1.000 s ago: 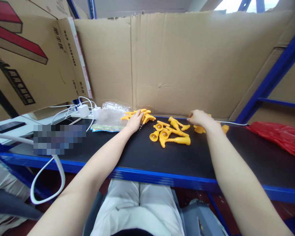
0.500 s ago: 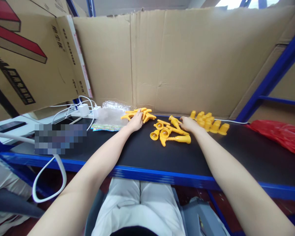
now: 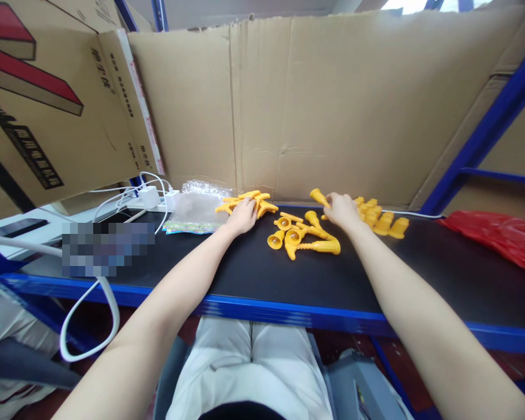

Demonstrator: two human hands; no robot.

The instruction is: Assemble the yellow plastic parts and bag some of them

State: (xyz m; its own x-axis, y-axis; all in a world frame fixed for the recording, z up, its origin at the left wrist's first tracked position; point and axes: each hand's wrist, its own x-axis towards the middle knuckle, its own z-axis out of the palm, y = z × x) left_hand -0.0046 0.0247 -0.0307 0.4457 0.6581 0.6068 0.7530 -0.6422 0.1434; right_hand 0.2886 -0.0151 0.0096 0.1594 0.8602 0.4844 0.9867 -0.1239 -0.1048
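On the black shelf (image 3: 254,274), my right hand (image 3: 342,211) pinches a yellow horn piece (image 3: 319,197), lifted just above the middle heap of yellow parts (image 3: 304,236), beside the row of yellow caps (image 3: 378,217). My left hand (image 3: 241,217) lies curled on the pile of flat yellow pieces (image 3: 249,202); I cannot tell whether it grips any.

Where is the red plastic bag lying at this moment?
In the head view, the red plastic bag lies at the far right of the black table, beside the blue rack post and right of the yellow caps.
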